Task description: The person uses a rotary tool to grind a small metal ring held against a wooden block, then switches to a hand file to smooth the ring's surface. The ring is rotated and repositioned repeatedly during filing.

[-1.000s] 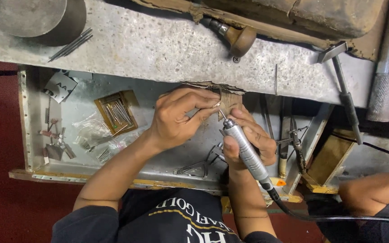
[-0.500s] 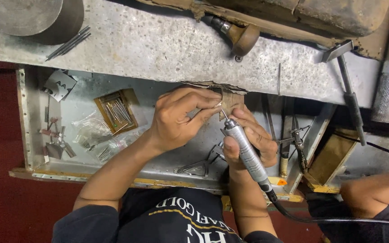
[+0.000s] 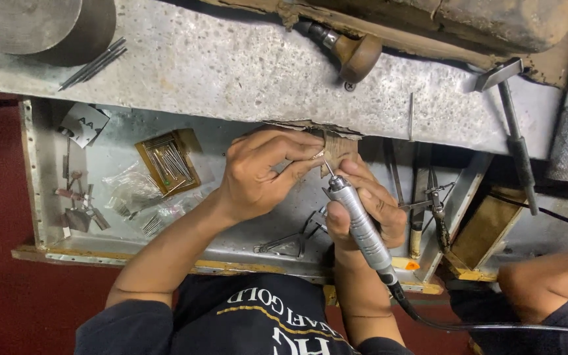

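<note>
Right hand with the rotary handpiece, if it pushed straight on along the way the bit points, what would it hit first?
Probably the small workpiece pinched in the left hand, against the wooden peg; depth is unclear.

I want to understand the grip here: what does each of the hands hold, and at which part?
The right hand holds a silver rotary handpiece around its barrel, tip up. The left hand pinches a small piece at its fingertips; its kind cannot be told.

Silver rotary handpiece [image 3: 356,220], speckled grey bench [image 3: 231,72]
</note>
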